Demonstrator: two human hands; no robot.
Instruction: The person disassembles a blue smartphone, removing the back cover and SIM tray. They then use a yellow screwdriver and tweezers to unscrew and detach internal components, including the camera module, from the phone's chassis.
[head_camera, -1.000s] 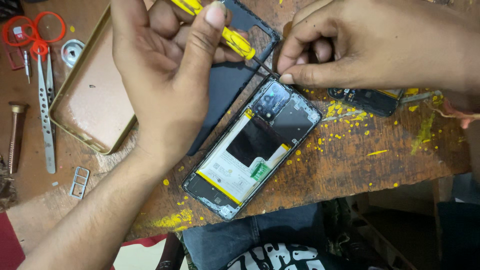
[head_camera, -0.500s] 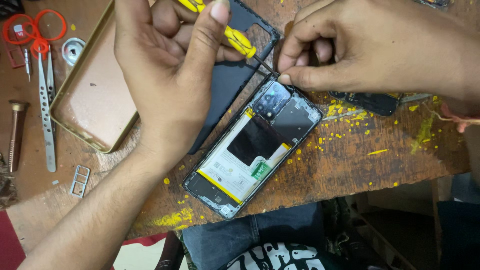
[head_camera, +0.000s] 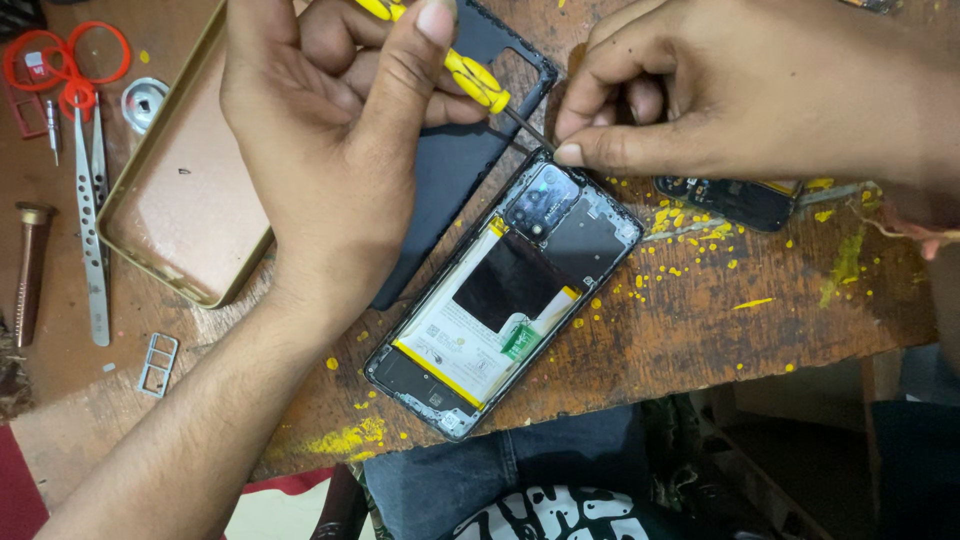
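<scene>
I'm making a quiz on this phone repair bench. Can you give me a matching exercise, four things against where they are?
Things:
1. screwdriver
2. opened phone
3. tweezers
4. SIM tray

Places:
A. flat on the bench, far left, below the red scissors
B. in the left hand
C. under the right hand fingertips, at its top corner
D. near the bench's front edge, beside the left forearm

Pairs: 1-B, 2-C, 3-A, 4-D

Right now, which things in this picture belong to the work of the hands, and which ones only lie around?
In use:
- left hand gripping the yellow screwdriver
- right hand, fingertip at the opened phone

Lying about:
- dark back cover
- pink phone case
- tweezers
- red scissors
- card tray
- small dark part
</scene>
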